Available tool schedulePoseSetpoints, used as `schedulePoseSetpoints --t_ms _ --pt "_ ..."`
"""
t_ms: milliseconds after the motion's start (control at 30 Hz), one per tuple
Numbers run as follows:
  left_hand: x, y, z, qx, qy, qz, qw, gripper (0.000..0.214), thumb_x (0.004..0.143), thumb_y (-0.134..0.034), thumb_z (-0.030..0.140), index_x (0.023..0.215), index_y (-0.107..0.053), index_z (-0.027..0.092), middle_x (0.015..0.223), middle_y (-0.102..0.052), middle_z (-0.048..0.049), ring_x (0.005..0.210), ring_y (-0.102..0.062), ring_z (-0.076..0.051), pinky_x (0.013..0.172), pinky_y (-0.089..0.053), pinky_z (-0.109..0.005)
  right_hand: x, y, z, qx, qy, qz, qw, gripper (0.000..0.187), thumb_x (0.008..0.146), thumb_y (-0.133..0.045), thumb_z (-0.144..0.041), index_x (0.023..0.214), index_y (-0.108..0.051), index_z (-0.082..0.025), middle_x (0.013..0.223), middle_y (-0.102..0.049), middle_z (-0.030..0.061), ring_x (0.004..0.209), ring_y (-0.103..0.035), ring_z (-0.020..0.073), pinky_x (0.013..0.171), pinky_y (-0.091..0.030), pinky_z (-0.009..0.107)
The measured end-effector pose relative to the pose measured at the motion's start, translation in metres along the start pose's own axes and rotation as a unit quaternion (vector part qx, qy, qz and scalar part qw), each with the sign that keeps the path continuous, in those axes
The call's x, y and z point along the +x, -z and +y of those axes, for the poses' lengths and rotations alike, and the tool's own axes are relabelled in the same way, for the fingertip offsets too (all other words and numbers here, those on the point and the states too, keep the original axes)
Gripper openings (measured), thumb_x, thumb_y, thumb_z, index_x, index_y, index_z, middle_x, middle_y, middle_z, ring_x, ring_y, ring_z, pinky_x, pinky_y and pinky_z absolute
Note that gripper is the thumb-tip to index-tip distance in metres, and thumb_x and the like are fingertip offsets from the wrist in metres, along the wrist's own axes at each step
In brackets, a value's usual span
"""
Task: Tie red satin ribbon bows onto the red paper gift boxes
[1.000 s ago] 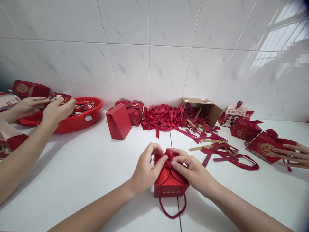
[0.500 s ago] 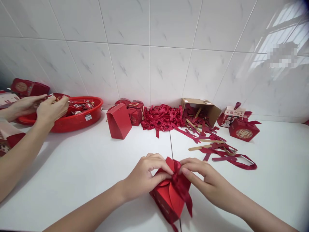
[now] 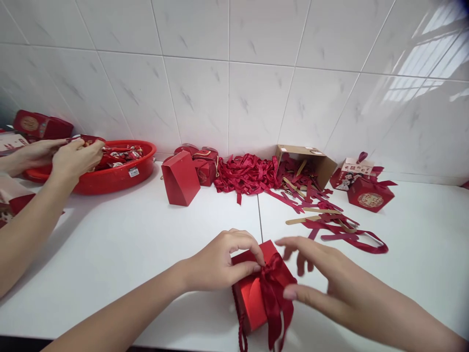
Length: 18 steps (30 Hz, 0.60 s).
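Observation:
A red gift box with overlapping top flaps stands on the white table near its front edge. Dark red satin ribbon is tied in a bow on its top, with tails hanging down the near side. My left hand pinches the ribbon near the knot, thumb against forefinger. To the right of the box, my right hand has its fingers and thumb spread, slightly blurred, around the box's right side with nothing between them. A twisted red cord hangs at the box's left.
Behind lie a red folded box, a ribbon heap, a cardboard box spilling ribbons and strips, and finished boxes. At left, another person's hands work over a red basin of wrapped sweets.
My right hand has let go of the ribbon and spread open, moving slightly right. The box has turned a little, and my left hand stays on the knot.

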<state>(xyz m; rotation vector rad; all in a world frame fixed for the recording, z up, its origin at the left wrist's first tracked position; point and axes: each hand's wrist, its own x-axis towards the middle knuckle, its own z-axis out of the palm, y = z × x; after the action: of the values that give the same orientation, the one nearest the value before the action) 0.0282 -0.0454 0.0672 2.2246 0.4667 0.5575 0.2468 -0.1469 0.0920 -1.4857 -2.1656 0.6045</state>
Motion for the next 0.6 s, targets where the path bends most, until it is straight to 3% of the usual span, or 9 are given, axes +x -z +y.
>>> schedulePoseSetpoints --t_ms 67,200,300,400,600 --pt "0.0 0.002 0.004 0.015 0.007 -0.003 1.0 0.011 0.08 -0.059 0.012 0.082 -0.067 0.02 0.084 -0.068 -0.0026 0.085 -0.06 -0.017 0.092 -0.042 -0.034 0.011 -0.002 0.004 0.046 0.009 -0.018 0.999 0.039 0.086 -0.058 -0.04 0.124 -0.05 -0.033 0.113 -0.065 0.002 0.088 -0.063 0.0175 0.073 -0.054 0.027" --pt "0.0 0.007 0.011 0.044 0.016 -0.015 0.999 0.014 0.078 -0.058 0.01 0.08 -0.066 0.021 0.08 -0.067 -0.001 0.08 -0.058 -0.017 0.092 -0.04 -0.035 0.026 -0.009 0.01 0.118 0.05 -0.029 0.991 0.02 0.091 -0.052 -0.027 0.108 -0.062 -0.029 0.1 -0.068 0.0017 0.085 -0.064 0.0158 0.075 -0.053 0.026" --pt "0.002 0.01 0.014 0.061 0.018 -0.022 0.998 0.016 0.077 -0.057 0.009 0.08 -0.066 0.022 0.079 -0.067 -0.0003 0.081 -0.058 -0.017 0.091 -0.039 -0.034 0.027 -0.014 0.016 0.076 0.124 0.001 0.989 0.03 0.092 -0.045 -0.018 0.115 -0.061 -0.028 0.096 -0.067 0.0046 0.08 -0.062 0.0143 0.07 -0.052 0.025" --pt "0.002 0.013 0.013 0.083 0.021 -0.031 0.996 0.016 0.077 -0.057 0.008 0.081 -0.065 0.022 0.078 -0.066 0.0003 0.082 -0.057 -0.017 0.09 -0.037 -0.033 0.025 -0.018 0.02 0.001 0.19 -0.007 0.982 0.037 0.093 -0.04 -0.017 0.12 -0.062 -0.031 0.094 -0.064 0.0068 0.077 -0.059 0.0147 0.062 -0.049 0.024" --pt "0.004 0.022 0.015 0.134 0.023 -0.065 0.989 0.014 0.08 -0.059 0.01 0.081 -0.065 0.023 0.078 -0.066 0.0016 0.08 -0.057 -0.016 0.088 -0.034 -0.03 0.028 -0.016 0.014 0.09 0.116 -0.023 0.989 0.021 0.088 -0.054 -0.034 0.098 -0.072 -0.029 0.077 -0.062 0.0028 0.068 -0.056 0.0145 0.056 -0.047 0.023"
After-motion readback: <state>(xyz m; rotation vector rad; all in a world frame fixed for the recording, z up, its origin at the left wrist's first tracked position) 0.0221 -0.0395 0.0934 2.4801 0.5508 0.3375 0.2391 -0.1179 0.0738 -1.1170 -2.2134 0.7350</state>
